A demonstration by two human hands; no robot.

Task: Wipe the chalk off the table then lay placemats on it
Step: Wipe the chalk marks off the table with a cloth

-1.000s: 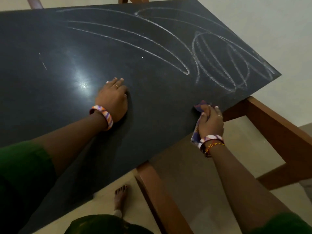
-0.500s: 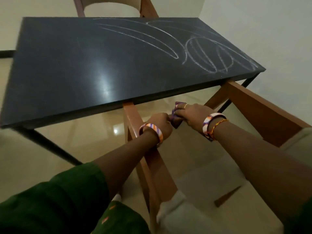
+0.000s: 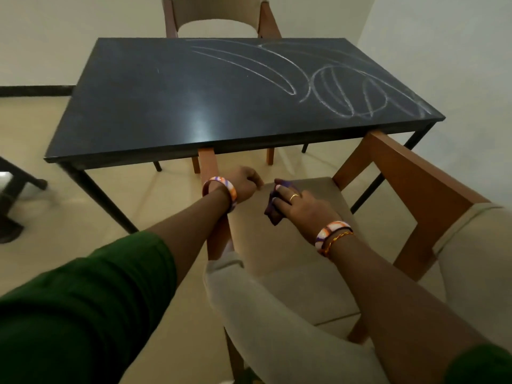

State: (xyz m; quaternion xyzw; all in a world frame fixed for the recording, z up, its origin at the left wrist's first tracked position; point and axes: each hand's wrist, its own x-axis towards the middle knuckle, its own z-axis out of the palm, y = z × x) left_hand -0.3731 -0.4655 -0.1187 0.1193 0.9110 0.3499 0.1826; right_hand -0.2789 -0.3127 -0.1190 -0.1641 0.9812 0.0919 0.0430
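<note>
Seeing both hands off the table (image 3: 155,112) now, pulled back over the chair (image 3: 279,245) seat. Right hand (image 3: 300,202) grips the cloth (image 3: 273,214), bunched under its fingers. Left hand (image 3: 245,182) has let go of the cloth; fingers look curled, holding nothing I can see. Chalk (image 3: 340,91) remains, well ahead and right of the grip, so wiping isn't finished. No placemats in view; left fingertips hidden.
</note>
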